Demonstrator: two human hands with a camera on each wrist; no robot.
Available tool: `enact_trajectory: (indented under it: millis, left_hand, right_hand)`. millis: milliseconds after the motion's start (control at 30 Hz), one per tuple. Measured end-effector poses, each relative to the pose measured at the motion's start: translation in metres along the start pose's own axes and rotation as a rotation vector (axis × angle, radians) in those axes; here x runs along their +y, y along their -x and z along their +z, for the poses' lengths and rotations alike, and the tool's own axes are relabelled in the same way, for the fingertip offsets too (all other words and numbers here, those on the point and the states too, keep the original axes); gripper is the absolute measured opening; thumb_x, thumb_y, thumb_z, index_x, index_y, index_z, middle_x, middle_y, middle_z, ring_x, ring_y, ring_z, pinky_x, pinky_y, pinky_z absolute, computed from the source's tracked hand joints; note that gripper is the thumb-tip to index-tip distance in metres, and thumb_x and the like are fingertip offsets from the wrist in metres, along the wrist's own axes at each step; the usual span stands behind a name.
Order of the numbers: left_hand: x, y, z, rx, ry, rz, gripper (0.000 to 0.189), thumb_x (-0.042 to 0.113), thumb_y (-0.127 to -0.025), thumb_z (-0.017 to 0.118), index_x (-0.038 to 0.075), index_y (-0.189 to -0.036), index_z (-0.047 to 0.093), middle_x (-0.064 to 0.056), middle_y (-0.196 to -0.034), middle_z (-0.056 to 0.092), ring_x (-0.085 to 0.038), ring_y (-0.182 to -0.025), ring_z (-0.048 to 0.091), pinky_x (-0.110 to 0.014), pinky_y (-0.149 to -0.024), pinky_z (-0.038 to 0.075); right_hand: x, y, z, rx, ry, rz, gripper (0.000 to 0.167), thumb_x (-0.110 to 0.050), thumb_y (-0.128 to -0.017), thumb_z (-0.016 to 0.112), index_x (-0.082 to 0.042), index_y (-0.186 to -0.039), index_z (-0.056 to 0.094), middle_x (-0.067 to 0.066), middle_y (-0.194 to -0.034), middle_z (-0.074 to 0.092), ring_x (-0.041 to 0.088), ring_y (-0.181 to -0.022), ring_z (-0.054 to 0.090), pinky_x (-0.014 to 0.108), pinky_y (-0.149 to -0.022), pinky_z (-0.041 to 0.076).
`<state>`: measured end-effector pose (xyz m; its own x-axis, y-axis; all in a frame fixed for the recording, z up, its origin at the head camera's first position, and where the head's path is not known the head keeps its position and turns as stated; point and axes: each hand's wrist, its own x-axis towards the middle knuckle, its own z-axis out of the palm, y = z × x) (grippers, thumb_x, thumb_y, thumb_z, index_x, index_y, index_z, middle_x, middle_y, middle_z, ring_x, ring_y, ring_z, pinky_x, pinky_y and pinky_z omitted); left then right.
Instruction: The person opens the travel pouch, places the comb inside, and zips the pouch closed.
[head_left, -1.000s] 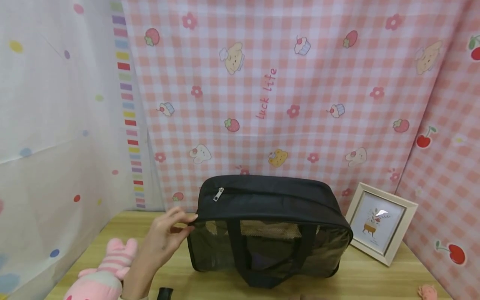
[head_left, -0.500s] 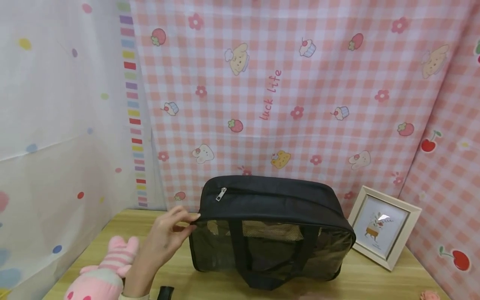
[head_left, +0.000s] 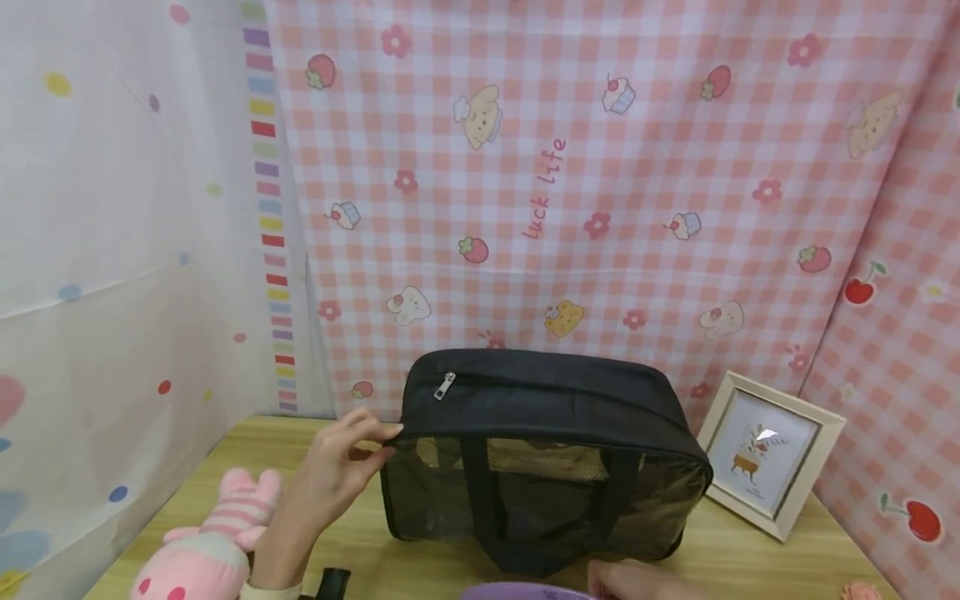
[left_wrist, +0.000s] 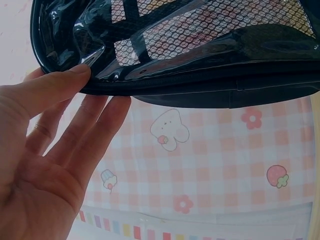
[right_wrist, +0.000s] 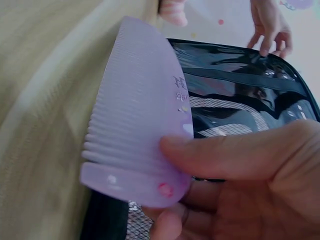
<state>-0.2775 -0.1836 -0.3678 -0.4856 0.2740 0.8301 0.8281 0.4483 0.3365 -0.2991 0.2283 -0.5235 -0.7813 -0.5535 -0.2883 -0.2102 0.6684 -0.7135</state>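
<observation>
A black travel bag [head_left: 543,408] with see-through front panels stands on the table, its two handles drooping over the front. Along its top runs a zip with a silver pull [head_left: 445,386]. My left hand [head_left: 333,467] pinches the bag's upper left corner; in the left wrist view the thumb [left_wrist: 65,82] lies on the clear panel, with fingers behind the edge. In my right hand [right_wrist: 240,170] is a purple comb [right_wrist: 135,95], gripped at one end between thumb and fingers. The comb [head_left: 517,592] shows at the bottom of the head view, in front of the bag.
A pink plush toy [head_left: 198,558] lies left of my left forearm. On the right a cream picture frame [head_left: 772,454] leans near the bag. A small peach-coloured item [head_left: 860,591] lies at the front right. Patterned curtains [head_left: 525,183] hang behind.
The right hand and the purple comb have come up into the head view from below. My left hand keeps its pinch on the bag's corner. The head view has shifted slightly.
</observation>
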Motion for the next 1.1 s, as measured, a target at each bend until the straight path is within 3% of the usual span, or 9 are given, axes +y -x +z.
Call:
enact_trajectory:
  millis: [33, 67, 200, 267, 367, 500, 800, 1000, 1100]
  left_hand:
    - [0.0, 0.0, 0.001, 0.0, 0.002, 0.003, 0.042, -0.024, -0.062, 0.075, 0.001, -0.096, 0.073, 0.001, -0.084, 0.06, -0.016, -0.078, 0.063, -0.024, -0.058, 0.058]
    - [0.0, 0.0, 0.001, 0.001, 0.004, 0.007, 0.042, -0.024, -0.061, 0.075, 0.0, -0.096, 0.073, 0.001, -0.083, 0.06, -0.015, -0.077, 0.063, -0.024, -0.057, 0.058]
    - [0.002, -0.002, 0.001, 0.007, -0.001, 0.016, 0.044, -0.025, -0.06, 0.075, 0.001, -0.095, 0.073, 0.002, -0.082, 0.059, -0.016, -0.076, 0.063, -0.024, -0.057, 0.058]
    - [0.002, -0.002, 0.001, 0.004, -0.004, 0.018, 0.044, -0.025, -0.06, 0.076, 0.001, -0.095, 0.073, 0.002, -0.082, 0.059, -0.016, -0.077, 0.063, -0.024, -0.057, 0.058]
    - [0.002, -0.002, 0.001, 0.004, 0.0, 0.016, 0.044, -0.025, -0.06, 0.076, 0.001, -0.096, 0.073, 0.001, -0.083, 0.06, -0.017, -0.077, 0.064, -0.025, -0.057, 0.058]
    - [0.002, -0.002, 0.001, -0.001, 0.007, 0.011, 0.044, -0.025, -0.061, 0.075, 0.001, -0.097, 0.073, 0.001, -0.083, 0.06, -0.018, -0.078, 0.064, -0.026, -0.058, 0.058]
    - [0.001, 0.0, 0.0, -0.013, 0.021, 0.001, 0.043, -0.023, -0.064, 0.075, 0.002, -0.099, 0.073, 0.0, -0.087, 0.061, -0.018, -0.08, 0.063, -0.024, -0.061, 0.058]
    - [0.002, -0.001, 0.001, -0.012, 0.032, -0.006, 0.041, -0.022, -0.065, 0.075, 0.001, -0.099, 0.073, 0.0, -0.087, 0.06, -0.018, -0.083, 0.063, -0.024, -0.062, 0.058]
    - [0.002, -0.001, 0.001, -0.009, 0.023, -0.01, 0.042, -0.022, -0.065, 0.075, 0.001, -0.099, 0.073, 0.001, -0.087, 0.06, -0.018, -0.082, 0.063, -0.023, -0.062, 0.058]
  right_hand:
    - [0.005, -0.001, -0.001, -0.004, 0.018, -0.004, 0.017, -0.033, -0.087, 0.052, -0.021, -0.08, 0.062, -0.013, -0.067, 0.05, 0.006, -0.058, 0.046, 0.024, -0.052, 0.04]
    - [-0.005, 0.006, -0.002, 0.003, 0.025, -0.018, 0.016, -0.03, -0.088, 0.051, -0.021, -0.08, 0.062, -0.012, -0.068, 0.049, 0.007, -0.058, 0.044, 0.025, -0.052, 0.039]
    - [-0.06, 0.038, -0.015, 0.006, 0.302, -0.414, 0.012, -0.008, -0.093, 0.054, -0.019, -0.091, 0.055, -0.019, -0.074, 0.042, -0.005, -0.063, 0.04, 0.015, -0.052, 0.038]
    - [-0.087, 0.054, -0.018, 0.012, 0.284, -0.496, 0.013, -0.002, -0.092, 0.055, -0.015, -0.091, 0.053, -0.019, -0.074, 0.038, -0.007, -0.062, 0.036, 0.012, -0.05, 0.034]
    - [-0.107, 0.066, -0.024, -0.007, 0.2, -0.485, 0.015, 0.002, -0.09, 0.056, -0.012, -0.092, 0.051, -0.02, -0.073, 0.036, -0.008, -0.061, 0.035, 0.011, -0.05, 0.032]
    - [-0.112, 0.071, -0.028, -0.011, 0.14, -0.478, 0.017, 0.001, -0.089, 0.057, -0.013, -0.096, 0.051, -0.019, -0.076, 0.038, -0.007, -0.064, 0.038, 0.013, -0.052, 0.035]
    - [-0.127, 0.085, -0.034, -0.049, -0.072, -0.544, 0.01, -0.004, -0.098, 0.05, -0.009, -0.105, 0.054, -0.011, -0.086, 0.05, -0.003, -0.071, 0.045, 0.016, -0.057, 0.044]
    - [-0.138, 0.097, -0.039, -0.033, -0.12, -0.575, 0.012, -0.003, -0.099, 0.047, -0.008, -0.107, 0.054, -0.007, -0.09, 0.053, -0.001, -0.076, 0.049, 0.019, -0.059, 0.047]
    - [-0.145, 0.102, -0.043, 0.017, -0.101, -0.597, 0.011, -0.004, -0.099, 0.048, -0.01, -0.107, 0.054, -0.007, -0.089, 0.053, 0.001, -0.076, 0.049, 0.021, -0.059, 0.048]
